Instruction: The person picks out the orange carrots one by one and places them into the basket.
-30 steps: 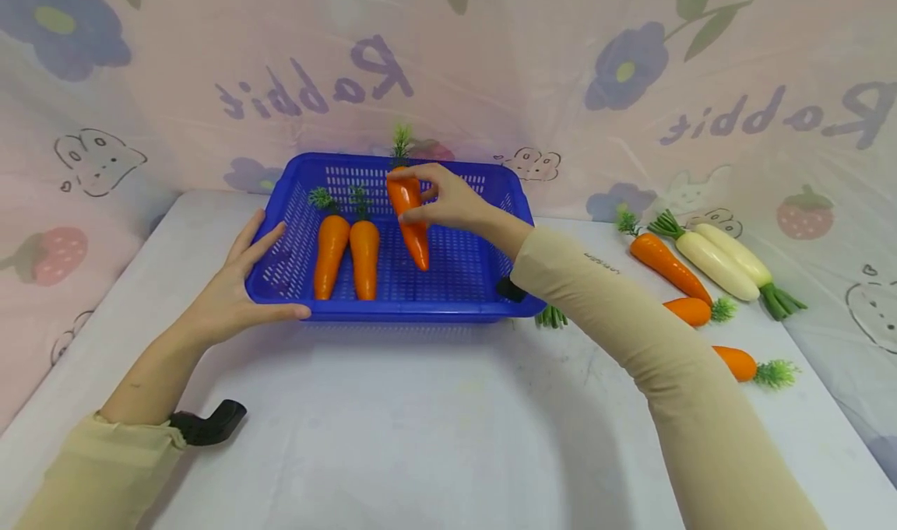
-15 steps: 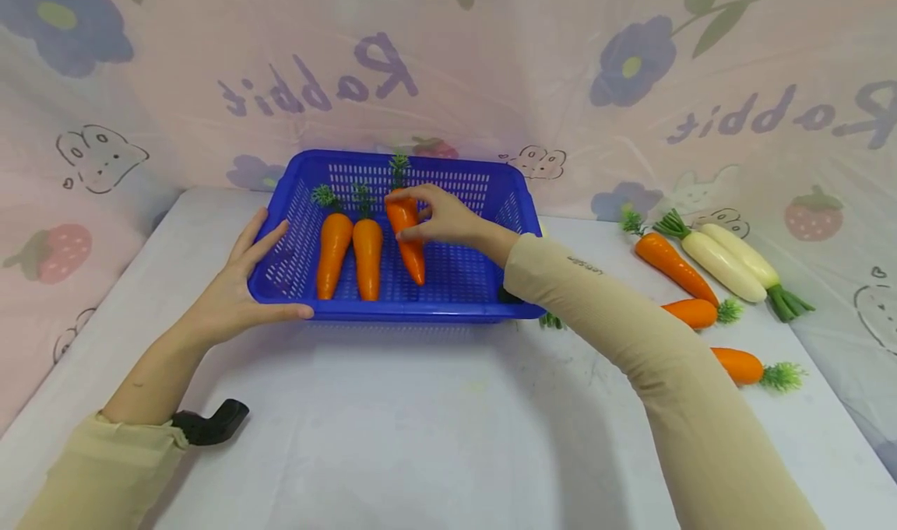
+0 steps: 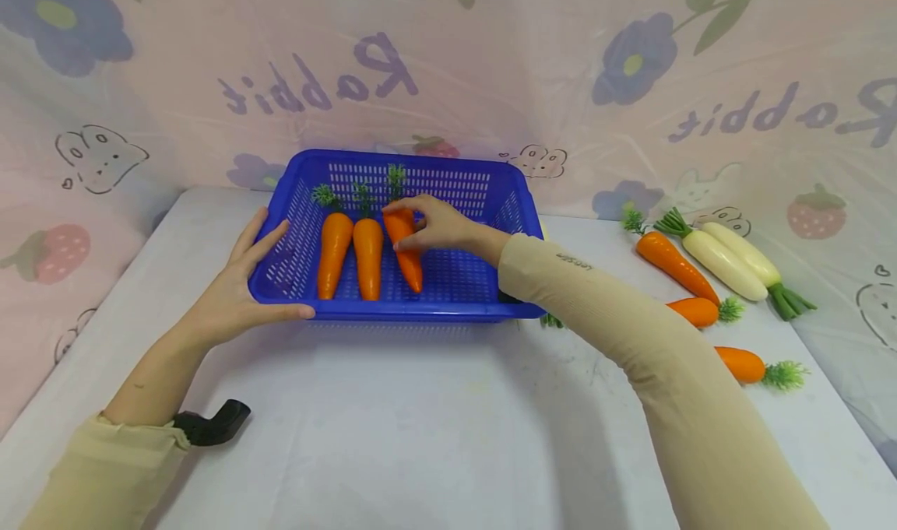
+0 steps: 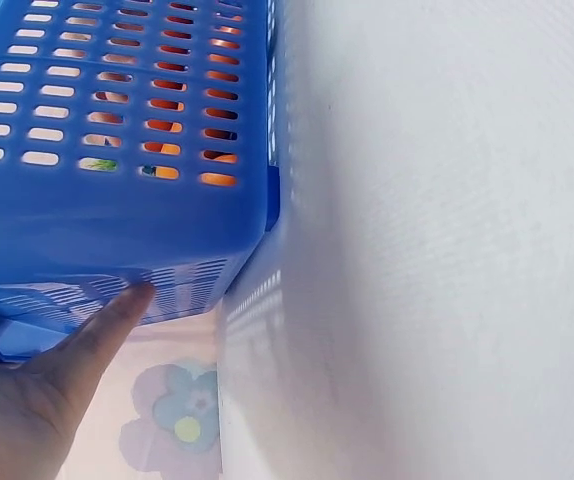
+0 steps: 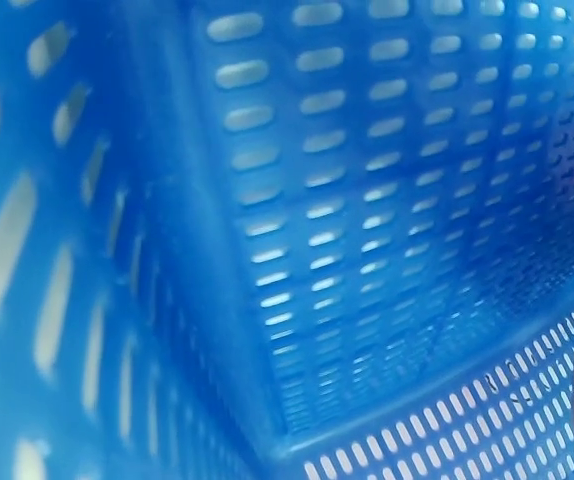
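Note:
A blue plastic basket (image 3: 420,310) with slotted walls stands at the back of the table. Two orange carrots with leafy green tops, an outer carrot (image 3: 335,250) and an inner carrot (image 3: 367,257), lie side by side in its left half. Right of them, my right hand (image 3: 443,226) pinches a third carrot (image 3: 409,268) low inside the basket, its narrow tip toward the front wall. My left hand (image 3: 224,300) touches the basket's left corner with straight, spread fingers, the thumb along the front rim. In the left wrist view, one finger (image 4: 117,318) presses the basket wall.
To the right lie a far carrot (image 3: 676,268), a middle carrot (image 3: 695,312), a near carrot (image 3: 743,365) and two white radishes (image 3: 725,265). Green stalks (image 3: 552,321) show beside the basket's front right corner. A patterned curtain (image 3: 462,63) hangs behind the table (image 3: 420,436).
My right hand has lowered the third carrot into the basket, bringing it down and toward the front wall. The left hand has stayed at the basket's corner.

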`<state>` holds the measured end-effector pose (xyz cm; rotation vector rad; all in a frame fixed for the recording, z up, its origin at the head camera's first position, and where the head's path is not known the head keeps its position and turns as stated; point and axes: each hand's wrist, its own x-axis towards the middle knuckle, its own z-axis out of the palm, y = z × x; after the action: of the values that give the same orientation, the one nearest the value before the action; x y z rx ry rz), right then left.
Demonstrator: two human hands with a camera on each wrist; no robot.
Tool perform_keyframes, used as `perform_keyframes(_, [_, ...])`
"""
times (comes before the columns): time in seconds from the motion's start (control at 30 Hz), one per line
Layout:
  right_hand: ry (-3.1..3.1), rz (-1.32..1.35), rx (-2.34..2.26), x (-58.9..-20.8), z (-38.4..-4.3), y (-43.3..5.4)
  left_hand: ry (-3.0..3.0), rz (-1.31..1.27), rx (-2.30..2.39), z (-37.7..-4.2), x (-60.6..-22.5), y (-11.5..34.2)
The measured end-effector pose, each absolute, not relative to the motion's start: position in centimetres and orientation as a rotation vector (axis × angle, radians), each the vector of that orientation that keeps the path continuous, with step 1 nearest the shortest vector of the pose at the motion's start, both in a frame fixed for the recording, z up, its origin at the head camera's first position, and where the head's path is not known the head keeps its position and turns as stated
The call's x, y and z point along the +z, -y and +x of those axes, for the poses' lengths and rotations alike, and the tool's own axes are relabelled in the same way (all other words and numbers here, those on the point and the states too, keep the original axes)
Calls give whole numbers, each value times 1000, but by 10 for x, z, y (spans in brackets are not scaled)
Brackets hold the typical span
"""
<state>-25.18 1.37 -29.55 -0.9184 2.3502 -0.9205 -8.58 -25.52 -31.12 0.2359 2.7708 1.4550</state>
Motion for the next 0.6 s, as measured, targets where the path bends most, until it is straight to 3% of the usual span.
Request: perform_keyframes(0.6, [-2266, -874, -873, -303, -254, -10, -2762, 230, 1451, -86, -309, 255])
